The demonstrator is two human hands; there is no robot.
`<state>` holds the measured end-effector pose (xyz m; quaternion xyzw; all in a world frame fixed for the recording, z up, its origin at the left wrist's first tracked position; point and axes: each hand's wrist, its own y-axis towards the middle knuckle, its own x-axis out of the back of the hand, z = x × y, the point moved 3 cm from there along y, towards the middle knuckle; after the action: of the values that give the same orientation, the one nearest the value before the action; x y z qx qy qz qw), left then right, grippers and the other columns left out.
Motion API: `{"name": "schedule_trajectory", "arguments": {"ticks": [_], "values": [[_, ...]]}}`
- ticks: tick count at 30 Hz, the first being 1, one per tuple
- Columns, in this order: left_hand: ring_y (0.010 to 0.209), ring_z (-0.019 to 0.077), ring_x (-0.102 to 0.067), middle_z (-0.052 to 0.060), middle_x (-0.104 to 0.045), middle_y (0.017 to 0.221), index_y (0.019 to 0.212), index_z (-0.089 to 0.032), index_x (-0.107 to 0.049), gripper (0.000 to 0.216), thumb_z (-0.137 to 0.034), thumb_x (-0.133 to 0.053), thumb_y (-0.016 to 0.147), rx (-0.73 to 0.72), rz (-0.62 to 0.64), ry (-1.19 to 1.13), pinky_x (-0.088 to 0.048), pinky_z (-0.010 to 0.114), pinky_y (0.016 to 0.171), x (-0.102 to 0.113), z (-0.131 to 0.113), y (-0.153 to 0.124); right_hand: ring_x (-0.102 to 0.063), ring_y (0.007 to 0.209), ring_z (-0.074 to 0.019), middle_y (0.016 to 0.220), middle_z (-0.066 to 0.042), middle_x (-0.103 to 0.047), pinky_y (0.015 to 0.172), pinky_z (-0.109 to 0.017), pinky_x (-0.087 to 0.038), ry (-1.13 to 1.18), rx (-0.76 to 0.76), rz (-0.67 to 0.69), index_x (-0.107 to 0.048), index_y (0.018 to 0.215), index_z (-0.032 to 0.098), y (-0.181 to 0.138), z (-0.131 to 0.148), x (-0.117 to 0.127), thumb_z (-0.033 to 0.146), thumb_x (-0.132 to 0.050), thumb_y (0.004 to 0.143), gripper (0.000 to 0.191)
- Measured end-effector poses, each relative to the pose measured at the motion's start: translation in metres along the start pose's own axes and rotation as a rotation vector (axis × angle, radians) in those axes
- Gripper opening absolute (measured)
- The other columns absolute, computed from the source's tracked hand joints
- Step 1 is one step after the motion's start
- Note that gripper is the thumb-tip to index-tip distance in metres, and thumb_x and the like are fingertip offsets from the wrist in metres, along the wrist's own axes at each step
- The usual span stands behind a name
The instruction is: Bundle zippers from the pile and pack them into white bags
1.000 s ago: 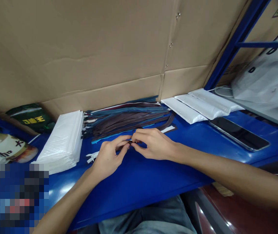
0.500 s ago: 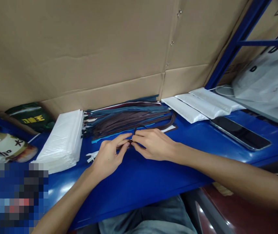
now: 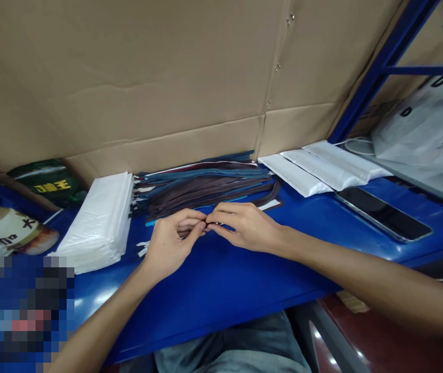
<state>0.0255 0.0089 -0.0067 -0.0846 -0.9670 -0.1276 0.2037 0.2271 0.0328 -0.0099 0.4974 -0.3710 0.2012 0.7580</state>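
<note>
My left hand (image 3: 171,241) and my right hand (image 3: 245,225) meet at the fingertips over the blue table. Both are closed in a pinch on a small dark brown strip (image 3: 206,224), mostly hidden by the fingers; its kind cannot be made out. Just behind the hands lies a pile of long zippers (image 3: 206,189), dark brown and teal, running left to right, with bright blue ones at the front edge. White tabs (image 3: 143,248) stick out from beside my left hand.
A stack of white padded envelopes (image 3: 97,217) stands left of the zippers. Several filled white packets (image 3: 295,173) lie at the back right, with a phone (image 3: 384,213) before them. A jar (image 3: 23,230) and a green bag (image 3: 46,184) are at the left. A cardboard wall (image 3: 147,77) rises behind.
The thin dark loop that stood up by my right fingers no longer shows. My fingertips have drawn closer together, and the left hand has shifted slightly left and up.
</note>
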Motion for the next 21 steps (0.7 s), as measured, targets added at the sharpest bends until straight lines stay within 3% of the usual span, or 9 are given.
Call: {"name": "schedule_trajectory", "arguments": {"ticks": [10, 17, 21], "values": [[0.091, 0.0234, -0.082, 0.005, -0.084, 0.098, 0.109, -0.02, -0.077, 0.023, -0.038, -0.075, 0.095, -0.051, -0.035, 0.029, -0.069, 0.035, 0.089, -0.0006, -0.0035, -0.0018, -0.072, 0.091, -0.0196, 0.101, -0.008, -0.076, 0.085, -0.033, -0.057, 0.063, -0.047, -0.032, -0.072, 0.108, 0.018, 0.0008, 0.003, 0.0043, 0.024, -0.052, 0.109, 0.021], [0.092, 0.022, -0.082, 0.003, -0.084, 0.1, 0.109, -0.021, -0.078, 0.019, -0.034, -0.074, 0.096, -0.112, -0.029, 0.103, -0.068, 0.031, 0.087, -0.0001, -0.0092, -0.0033, -0.074, 0.085, -0.0183, 0.096, -0.006, -0.079, 0.081, -0.03, -0.057, 0.141, -0.043, -0.126, -0.073, 0.102, 0.019, -0.0004, -0.0028, 0.0015, 0.035, -0.067, 0.103, 0.017], [0.093, 0.0216, -0.082, 0.001, -0.084, 0.101, 0.11, -0.022, -0.078, 0.019, -0.034, -0.074, 0.097, -0.132, -0.037, 0.177, -0.068, 0.031, 0.09, 0.0011, -0.0084, -0.0034, -0.074, 0.084, -0.0183, 0.095, -0.005, -0.08, 0.08, -0.029, -0.056, 0.129, -0.096, -0.108, -0.074, 0.101, 0.02, -0.0009, -0.0039, 0.0014, 0.03, -0.065, 0.103, 0.014]]}}
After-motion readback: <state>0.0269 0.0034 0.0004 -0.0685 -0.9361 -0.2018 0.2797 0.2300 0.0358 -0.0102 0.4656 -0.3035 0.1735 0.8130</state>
